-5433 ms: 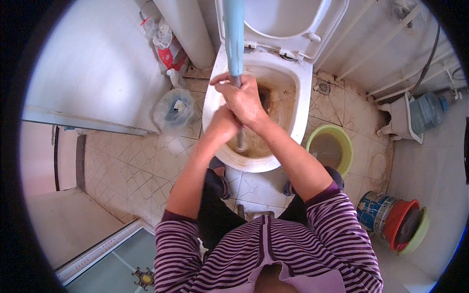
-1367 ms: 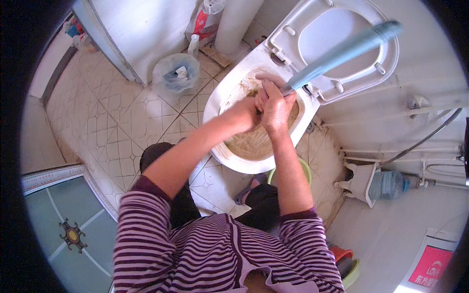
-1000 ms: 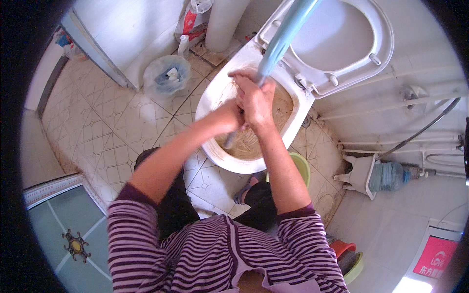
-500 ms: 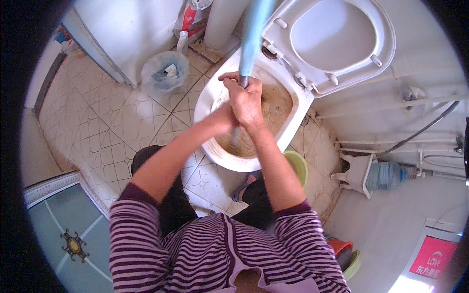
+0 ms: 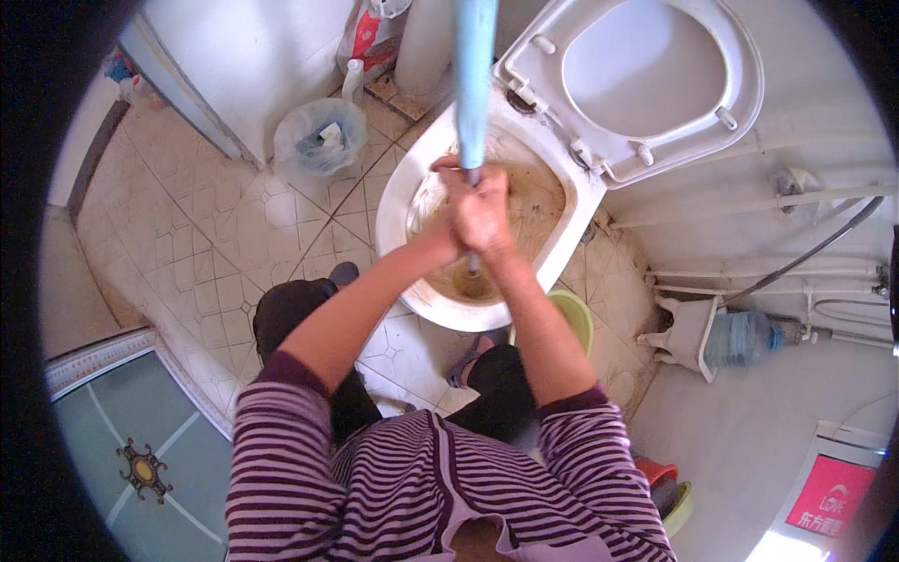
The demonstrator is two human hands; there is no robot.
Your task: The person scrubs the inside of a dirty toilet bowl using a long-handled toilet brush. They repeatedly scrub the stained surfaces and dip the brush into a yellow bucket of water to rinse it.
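In the head view, bare right (image 5: 482, 214) and left hands (image 5: 444, 238) are gripping a long pole (image 5: 471, 174) just below its blue sleeve (image 5: 475, 89), its lower end reaching into a stained toilet bowl (image 5: 398, 211). The shaft is probably handling stiff, light and slippery when wet; the sleeve is likely offering surer hold.

Your blue stick (image 5: 476, 84) no longer leans far to the right; its top now points almost straight up the view. Its low end sits a bit more to the right in the toilet bowl (image 5: 538, 211). Your left slipper (image 5: 345, 273) now peeks out. Your right arm (image 5: 529, 309) now hides some of the green tub (image 5: 577, 323), and a pink sign (image 5: 824, 495) now shows.
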